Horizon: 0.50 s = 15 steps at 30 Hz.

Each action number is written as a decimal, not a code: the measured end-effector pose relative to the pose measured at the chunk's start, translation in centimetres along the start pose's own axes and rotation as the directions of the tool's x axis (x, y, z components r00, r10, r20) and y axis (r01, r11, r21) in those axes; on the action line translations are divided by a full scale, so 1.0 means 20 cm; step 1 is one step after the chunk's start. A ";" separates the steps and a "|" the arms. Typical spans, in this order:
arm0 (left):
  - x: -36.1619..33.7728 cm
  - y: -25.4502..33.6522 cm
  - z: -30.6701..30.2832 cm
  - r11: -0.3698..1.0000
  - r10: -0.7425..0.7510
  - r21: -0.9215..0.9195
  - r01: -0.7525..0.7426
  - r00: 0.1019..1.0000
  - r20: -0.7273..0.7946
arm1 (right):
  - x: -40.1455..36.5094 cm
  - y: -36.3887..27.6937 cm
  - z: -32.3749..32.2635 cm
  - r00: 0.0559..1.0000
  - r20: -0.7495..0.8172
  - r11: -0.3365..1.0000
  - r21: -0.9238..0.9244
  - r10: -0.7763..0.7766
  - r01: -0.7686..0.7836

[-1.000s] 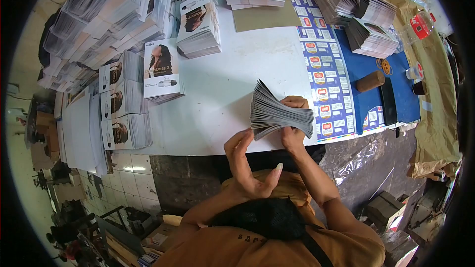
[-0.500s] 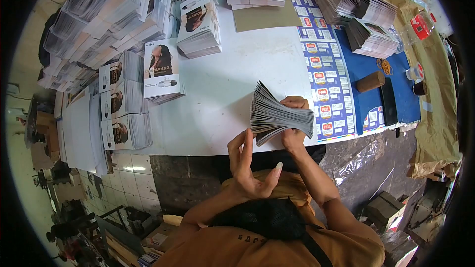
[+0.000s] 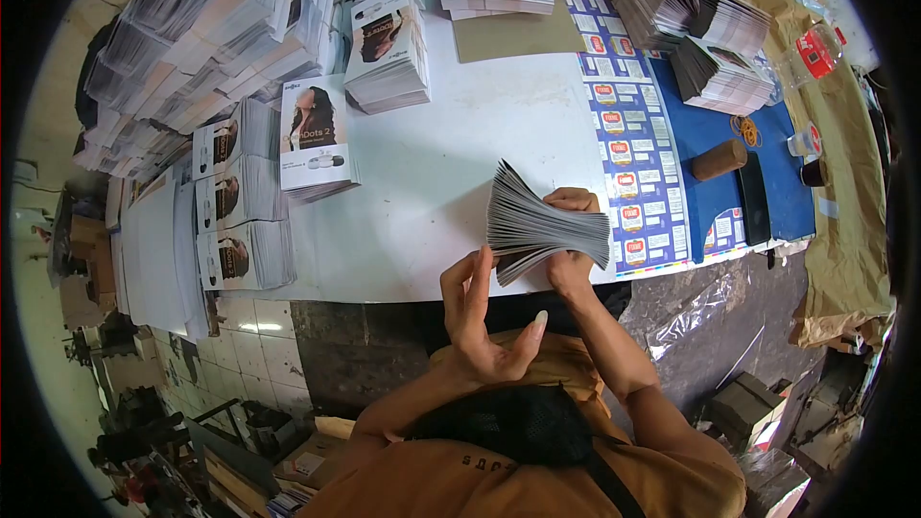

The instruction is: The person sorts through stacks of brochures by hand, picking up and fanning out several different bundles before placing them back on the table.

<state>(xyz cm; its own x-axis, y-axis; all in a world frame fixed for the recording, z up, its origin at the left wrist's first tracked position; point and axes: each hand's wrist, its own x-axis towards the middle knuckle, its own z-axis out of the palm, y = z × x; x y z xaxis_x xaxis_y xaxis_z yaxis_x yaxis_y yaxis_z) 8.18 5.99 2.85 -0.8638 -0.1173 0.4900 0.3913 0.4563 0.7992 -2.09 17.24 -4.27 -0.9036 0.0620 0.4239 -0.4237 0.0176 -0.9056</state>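
My right hand [image 3: 570,249] grips a thick fanned stack of grey printed cards [image 3: 531,223] above the white table [image 3: 451,153], fingers wrapped over its right end. My left hand [image 3: 477,317] is open just below the stack's left end, palm turned up, fingertips touching or nearly touching the lowest cards. The stack leans fanned out toward the upper left.
Piles of flat printed cartons with a portrait [image 3: 312,134] lie left of the table, more stacks [image 3: 389,48] at the back and upper right [image 3: 715,72]. A blue label sheet [image 3: 624,144], a brown roll [image 3: 718,158], a dark bar [image 3: 753,197] and rubber bands [image 3: 743,127] lie at right.
My left hand has risen slightly toward the bottom edge of the fanned stack, fingers now at the cards. The right hand and stack hold nearly still.
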 end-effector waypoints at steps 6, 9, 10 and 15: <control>-0.01 -0.03 0.03 0.996 0.047 -0.073 -0.056 0.991 -0.124 | 0.00 0.00 0.00 1.000 0.001 1.000 0.009 -0.008 0.008; -0.01 -0.04 0.03 0.990 0.051 -0.124 -0.066 0.992 -0.118 | 0.00 0.00 0.00 1.000 0.011 1.000 0.007 -0.023 0.023; -0.01 -0.04 0.03 0.987 0.047 -0.145 -0.063 0.993 -0.107 | 0.00 -0.01 0.00 1.000 0.012 1.000 0.010 -0.024 0.024; 0.00 -0.01 0.01 0.999 -0.001 -0.049 -0.003 0.996 -0.087 | 0.00 -0.01 0.00 1.000 0.014 1.000 -0.011 -0.022 0.022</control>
<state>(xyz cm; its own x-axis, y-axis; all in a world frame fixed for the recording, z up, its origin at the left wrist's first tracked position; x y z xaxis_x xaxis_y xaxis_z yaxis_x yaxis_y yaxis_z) 8.09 6.13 2.54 -0.8335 -0.1937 0.5175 0.4092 0.4130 0.8136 -2.11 17.29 -4.12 -0.8949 0.0481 0.4437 -0.4428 0.0295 -0.8962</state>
